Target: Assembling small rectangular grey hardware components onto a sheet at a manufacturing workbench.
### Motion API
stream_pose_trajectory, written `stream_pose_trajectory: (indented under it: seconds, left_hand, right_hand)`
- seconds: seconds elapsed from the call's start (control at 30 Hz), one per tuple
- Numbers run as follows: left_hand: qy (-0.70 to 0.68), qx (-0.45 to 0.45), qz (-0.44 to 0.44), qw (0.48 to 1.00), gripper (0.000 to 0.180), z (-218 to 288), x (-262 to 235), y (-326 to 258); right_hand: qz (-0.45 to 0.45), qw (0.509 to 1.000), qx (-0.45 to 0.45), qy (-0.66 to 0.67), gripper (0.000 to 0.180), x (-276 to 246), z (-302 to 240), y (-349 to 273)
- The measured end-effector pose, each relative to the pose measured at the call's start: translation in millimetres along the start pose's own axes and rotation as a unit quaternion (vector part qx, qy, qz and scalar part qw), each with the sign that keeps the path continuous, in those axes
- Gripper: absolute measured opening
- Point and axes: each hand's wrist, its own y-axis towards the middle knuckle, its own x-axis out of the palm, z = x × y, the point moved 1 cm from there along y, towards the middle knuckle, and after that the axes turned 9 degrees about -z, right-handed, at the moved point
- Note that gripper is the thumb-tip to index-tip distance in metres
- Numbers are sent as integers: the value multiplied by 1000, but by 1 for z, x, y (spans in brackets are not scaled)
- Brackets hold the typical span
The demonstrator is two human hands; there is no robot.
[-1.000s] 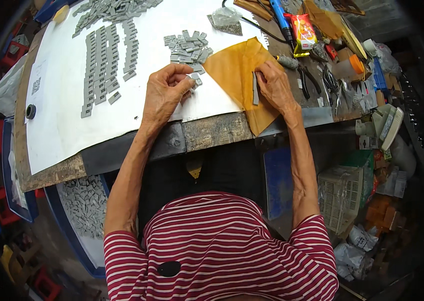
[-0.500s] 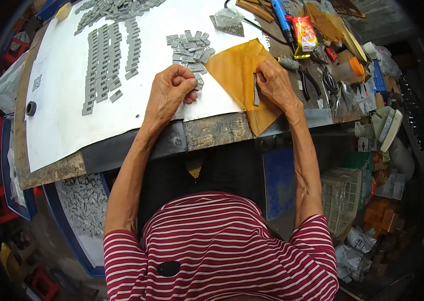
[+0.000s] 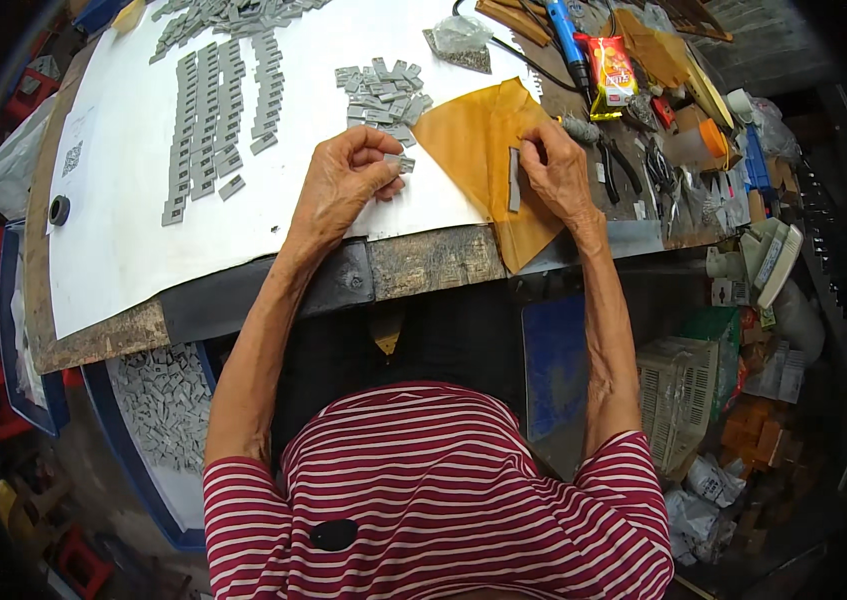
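Observation:
My left hand pinches a small grey rectangular piece between thumb and forefinger, just above the white sheet. Beyond it lies a loose heap of similar grey pieces. My right hand is closed in a pinch over a folded amber sheet; whatever its fingertips hold, if anything, is too small to make out. Right beside those fingertips, a narrow dark grey strip lies on the amber sheet.
Overlapping rows of grey pieces line the left of the sheet, a bigger pile behind them. Pliers, a blue-handled tool and a red-yellow packet crowd the right. A blue tray of pieces sits below.
The piece in my left hand has turned and shows more from between the fingers. My right fingertips have shifted slightly up and right, off the strip's upper end.

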Motion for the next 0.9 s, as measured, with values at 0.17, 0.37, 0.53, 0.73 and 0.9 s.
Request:
stream_pose_trajectory:
  seconds: [0.17, 0.37, 0.53, 0.73, 0.9]
  left_hand:
    - [-10, -13, -7, 1000, 14, 5, 2, 0]
    - [-21, -8, -12, 1000, 14, 4, 1, 0]
    - [-10, -17, -34, 999, 18, 2, -1, 0]
    - [-16, -11, -28, 999, 12, 3, 1, 0]
    - [-3, -13, -38, 999, 17, 1, 0, 0]
  right_hand:
    - [-18, 974, 112, 198, 9, 0, -9, -3]
    - [11, 857, 241, 455, 12, 3, -31, -4]
    - [31, 891, 244, 381, 10, 4, -10, -6]
    - [13, 906, 224, 358, 12, 13, -15, -6]
    - [-10, 963, 140, 228, 8, 19, -32, 0]
